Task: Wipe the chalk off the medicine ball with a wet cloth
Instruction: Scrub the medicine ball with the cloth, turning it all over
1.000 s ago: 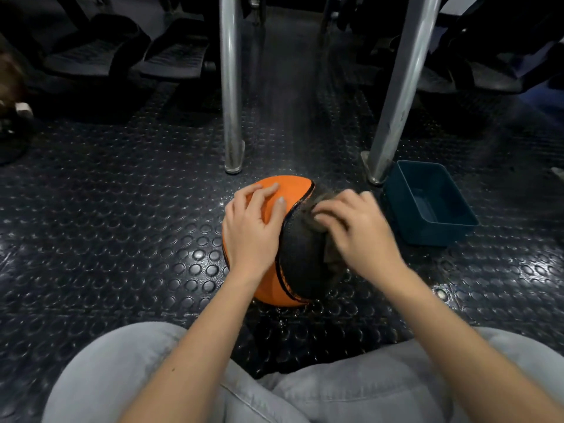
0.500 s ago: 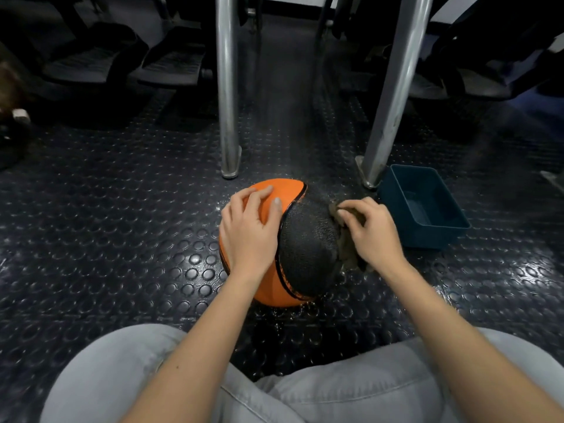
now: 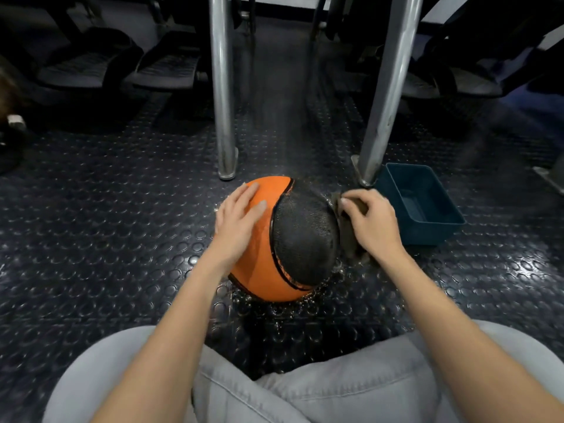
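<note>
An orange and black medicine ball sits on the studded rubber floor in front of my knees. My left hand lies flat on its orange left side, fingers straight. My right hand grips a dark brownish cloth and holds it against the ball's right black side, low by the floor. Most of the cloth is hidden under that hand. Water glistens on the floor around the ball's base.
A dark teal plastic tub stands just right of my right hand. Two metal posts rise behind the ball. Black machine pedals lie at the back left. My grey-trousered knees fill the bottom.
My right hand slid the cloth from the top of the black panel down the ball's right side. The left hand stayed on the orange side, its fingers now straighter.
</note>
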Demonstrator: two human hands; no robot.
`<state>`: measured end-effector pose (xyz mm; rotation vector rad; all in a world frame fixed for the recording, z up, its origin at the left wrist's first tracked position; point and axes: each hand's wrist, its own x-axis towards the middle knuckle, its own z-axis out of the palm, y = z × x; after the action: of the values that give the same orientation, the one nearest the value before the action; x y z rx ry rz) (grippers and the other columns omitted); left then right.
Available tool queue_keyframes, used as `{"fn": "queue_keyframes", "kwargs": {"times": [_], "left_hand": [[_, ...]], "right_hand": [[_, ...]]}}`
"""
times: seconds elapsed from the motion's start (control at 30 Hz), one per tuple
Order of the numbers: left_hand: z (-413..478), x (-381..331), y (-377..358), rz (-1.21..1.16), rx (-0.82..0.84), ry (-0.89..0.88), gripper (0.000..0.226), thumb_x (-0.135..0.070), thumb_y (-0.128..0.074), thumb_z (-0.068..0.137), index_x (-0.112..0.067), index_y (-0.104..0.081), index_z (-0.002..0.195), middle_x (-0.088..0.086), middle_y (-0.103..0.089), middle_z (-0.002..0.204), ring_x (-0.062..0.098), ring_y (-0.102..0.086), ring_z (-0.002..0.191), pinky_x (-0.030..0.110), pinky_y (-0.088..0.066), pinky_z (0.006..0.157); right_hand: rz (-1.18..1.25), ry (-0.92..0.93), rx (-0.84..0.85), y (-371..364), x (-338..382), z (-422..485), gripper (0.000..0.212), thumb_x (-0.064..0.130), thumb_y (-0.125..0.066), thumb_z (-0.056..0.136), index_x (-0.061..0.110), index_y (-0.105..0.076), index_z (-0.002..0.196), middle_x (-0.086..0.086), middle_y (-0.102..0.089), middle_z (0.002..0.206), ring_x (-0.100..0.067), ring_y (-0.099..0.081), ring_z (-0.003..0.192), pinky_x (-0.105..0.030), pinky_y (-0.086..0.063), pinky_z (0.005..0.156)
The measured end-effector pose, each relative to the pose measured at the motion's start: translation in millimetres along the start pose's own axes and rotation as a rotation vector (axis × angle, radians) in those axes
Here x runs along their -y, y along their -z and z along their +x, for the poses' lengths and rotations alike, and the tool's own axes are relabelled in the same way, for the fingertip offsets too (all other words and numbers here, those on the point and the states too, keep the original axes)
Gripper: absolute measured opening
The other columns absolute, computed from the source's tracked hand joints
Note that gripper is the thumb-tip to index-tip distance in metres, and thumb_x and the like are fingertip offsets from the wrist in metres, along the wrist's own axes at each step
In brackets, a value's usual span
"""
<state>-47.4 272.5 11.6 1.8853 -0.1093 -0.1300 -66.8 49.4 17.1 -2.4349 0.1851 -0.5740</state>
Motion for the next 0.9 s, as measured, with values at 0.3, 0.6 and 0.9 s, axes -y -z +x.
{"fn": "queue_keyframes", "kwargs": {"times": [0.3, 0.6, 0.9], "left_hand": [[-2, -3, -12, 0.261, 0.069, -0.097, 0.048, -0.033, -0.041, 0.100, -0.040, -0.025, 0.145, -0.013, -0.008, 0.158, 0.011, 0.004, 0.144, 0.035, 0.005, 0.114], [-5, -2, -32, 0.357, -0.023, -0.140, 0.048, -0.030, -0.035, 0.102, -0.037, -0.021, 0.147, -0.009, -0.005, 0.159, 0.013, 0.006, 0.145, 0.034, 0.006, 0.115], [-7, 9, -22, 0.337, 0.036, -0.224, 0.053, -0.054, -0.024, 0.084, -0.049, -0.020, 0.137, -0.013, -0.011, 0.157, 0.010, 0.000, 0.144, 0.036, 0.003, 0.114]], "right_hand": [[-0.035, 0.443, 0.070, -5, 22, -31, 0.025, 0.034, -0.055, 0.088, 0.018, -0.072, 0.096, -0.001, -0.056, 0.088, -0.015, -0.043, 0.081, -0.033, -0.044, 0.072], [-0.041, 0.422, -0.016, -8, 43, -28, 0.027, 0.034, -0.053, 0.090, 0.016, -0.071, 0.097, -0.003, -0.054, 0.087, -0.020, -0.047, 0.084, -0.024, -0.036, 0.071], [-0.175, -0.034, -0.004, 10, -4, 4, 0.023, 0.030, -0.054, 0.093, 0.018, -0.068, 0.108, -0.005, -0.056, 0.103, -0.026, -0.048, 0.105, -0.029, -0.036, 0.076]]}}
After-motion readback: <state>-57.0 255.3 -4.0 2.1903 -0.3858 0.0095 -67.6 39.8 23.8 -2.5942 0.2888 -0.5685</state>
